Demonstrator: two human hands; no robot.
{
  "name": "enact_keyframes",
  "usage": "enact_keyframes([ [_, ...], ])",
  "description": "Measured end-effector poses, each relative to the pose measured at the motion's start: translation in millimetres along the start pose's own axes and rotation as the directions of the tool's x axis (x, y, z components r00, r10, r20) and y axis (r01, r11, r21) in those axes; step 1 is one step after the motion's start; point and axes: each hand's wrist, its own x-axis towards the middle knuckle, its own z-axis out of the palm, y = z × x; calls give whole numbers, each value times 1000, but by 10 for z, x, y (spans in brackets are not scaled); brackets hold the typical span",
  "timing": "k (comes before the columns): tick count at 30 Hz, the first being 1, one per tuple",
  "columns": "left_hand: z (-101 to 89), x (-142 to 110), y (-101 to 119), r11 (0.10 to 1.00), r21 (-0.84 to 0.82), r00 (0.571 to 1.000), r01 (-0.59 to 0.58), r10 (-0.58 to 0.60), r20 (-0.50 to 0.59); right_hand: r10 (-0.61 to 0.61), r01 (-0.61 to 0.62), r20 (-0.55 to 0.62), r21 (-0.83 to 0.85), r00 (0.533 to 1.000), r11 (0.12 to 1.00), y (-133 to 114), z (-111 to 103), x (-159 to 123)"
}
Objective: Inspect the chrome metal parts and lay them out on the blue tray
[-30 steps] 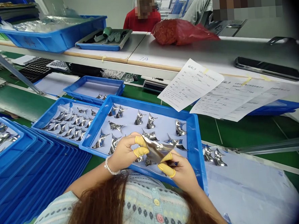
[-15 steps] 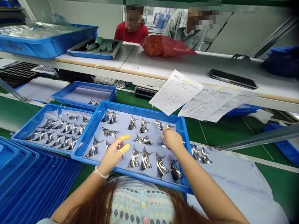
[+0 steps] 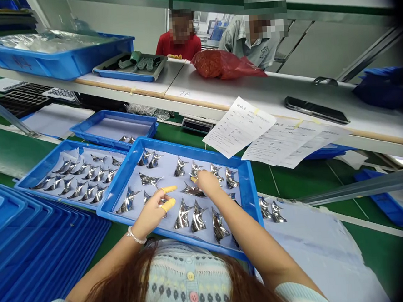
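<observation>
Several shiny, mirror-like metal pieces with pointed corners lie spaced out on the pale paper lining of a blue tray before me. My left hand hovers over the tray's left part, its thumb and index finger apart in yellow finger covers, with pieces beneath it partly hidden. My right hand is bent over the middle of the tray. Its curled fingertips, one in a yellow cover, meet at the lower side of an upright piece and above a sideways piece; what they pinch is hidden.
A second blue tray of similar pieces adjoins on the left, another tray behind it. Stacked blue trays fill the lower left. Paper sheets hang from the shelf, which carries a phone and red bag. Two people sit beyond.
My right hand has moved left from the tray's right side to its middle. Two upright pieces now show where it was. My left hand has stayed nearly still.
</observation>
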Motion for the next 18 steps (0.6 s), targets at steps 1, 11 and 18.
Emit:
enact_keyframes([
  [1, -1, 4, -3, 1000, -4, 1000, -5, 5, 3, -16, 16, 6, 33, 1000, 999, -71, 36, 10],
  [11, 8, 52, 43, 1000, 13, 1000, 3, -3, 24, 114, 15, -164, 633, 980, 774, 173, -109, -116],
  [18, 170, 127, 259, 996, 20, 995, -83, 81, 60, 10, 225, -228, 966, 974, 124, 78, -170, -976],
])
